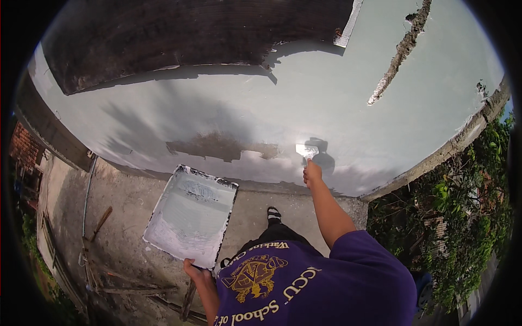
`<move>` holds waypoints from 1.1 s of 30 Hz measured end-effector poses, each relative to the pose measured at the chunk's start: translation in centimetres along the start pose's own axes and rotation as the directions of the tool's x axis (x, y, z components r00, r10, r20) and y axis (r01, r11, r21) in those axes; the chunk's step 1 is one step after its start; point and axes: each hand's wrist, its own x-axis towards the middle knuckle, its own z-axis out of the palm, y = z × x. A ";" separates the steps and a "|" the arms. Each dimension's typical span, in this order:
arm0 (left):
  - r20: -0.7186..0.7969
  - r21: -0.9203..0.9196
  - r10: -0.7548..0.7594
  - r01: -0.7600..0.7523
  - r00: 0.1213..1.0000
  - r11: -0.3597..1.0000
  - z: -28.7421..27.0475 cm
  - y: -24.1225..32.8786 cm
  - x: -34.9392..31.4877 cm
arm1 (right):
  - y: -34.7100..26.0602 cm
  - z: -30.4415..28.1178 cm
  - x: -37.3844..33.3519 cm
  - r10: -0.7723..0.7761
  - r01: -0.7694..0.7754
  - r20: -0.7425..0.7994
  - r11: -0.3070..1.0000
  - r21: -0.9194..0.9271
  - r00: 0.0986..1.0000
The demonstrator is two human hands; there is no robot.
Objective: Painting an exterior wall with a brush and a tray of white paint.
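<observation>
My right hand point(312, 173) is closed around the handle of a wide, flat paintbrush point(308, 151), its head whitish. The brush is at the lower part of the pale green wall point(304, 98), where its shadow and the hand's fall just to the right. Whether the bristles touch the wall is hard to tell. With my left hand point(197, 270), I grip the near edge of a paint tray point(190, 217), thumb on the rim and fingers mostly hidden beneath. Pale paint coats the tray's ribbed slope, and dark smudges mark its far end and rim.
A dark board point(190, 38) covers the wall's upper left. Left of the brush is a bare grey-brown patch point(223, 145). A rough crack point(402, 51) runs down the upper right. Wooden sticks point(136, 290) lie on the concrete floor point(125, 201); leafy plants point(451, 217) fill the right side.
</observation>
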 end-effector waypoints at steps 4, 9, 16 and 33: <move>0.020 0.019 -0.013 0.013 1.000 1.000 -0.7 0.2 -0.1 | -2.0 1.2 -6.2 -0.563 0.559 -0.016 0.817 0.144 0.827; -0.001 -0.020 -0.075 0.075 0.997 0.997 -1.3 0.2 -0.3 | -0.2 -1.2 -2.1 -0.431 0.429 -0.001 0.896 0.118 0.902; 0.011 0.003 -0.030 0.030 0.999 1.000 -1.8 1.1 -0.8 | 1.4 -3.1 2.2 0.033 -0.028 -0.120 0.998 0.048 0.992; 0.030 0.046 -0.009 0.007 1.000 0.999 -2.4 2.7 -2.1 | 2.9 -4.0 4.1 0.102 -0.103 -0.022 0.990 -0.098 0.995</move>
